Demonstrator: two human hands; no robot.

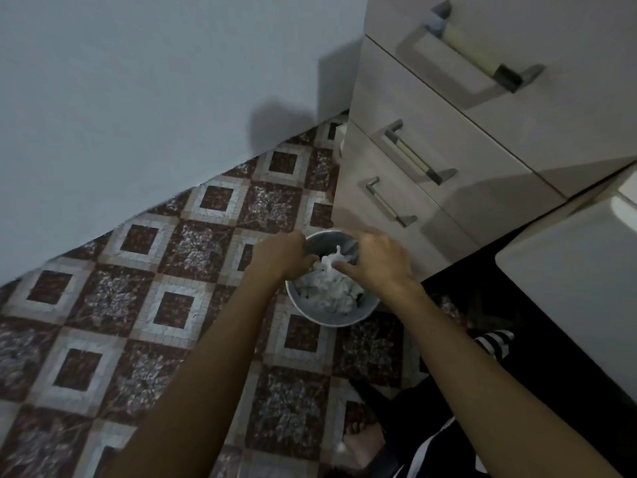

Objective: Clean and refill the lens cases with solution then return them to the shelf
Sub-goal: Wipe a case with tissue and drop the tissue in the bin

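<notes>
Bin (331, 312) on floor beside drawers (413, 188). Both hands over bin: left hand (282, 253) grip curled, can't tell; right hand (379, 260) pinching tissue (332, 262). No lens cases seen; refill, shelf step likely left.

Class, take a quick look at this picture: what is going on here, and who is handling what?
A person is reaching both bare hands down over a small round grey bin on the patterned tile floor, beside a pale drawer cabinet. The left hand and right hand meet at crumpled white tissue above the tissue-filled bin. Whether either hand grips it is unclear. No lens cases are in view.
</notes>
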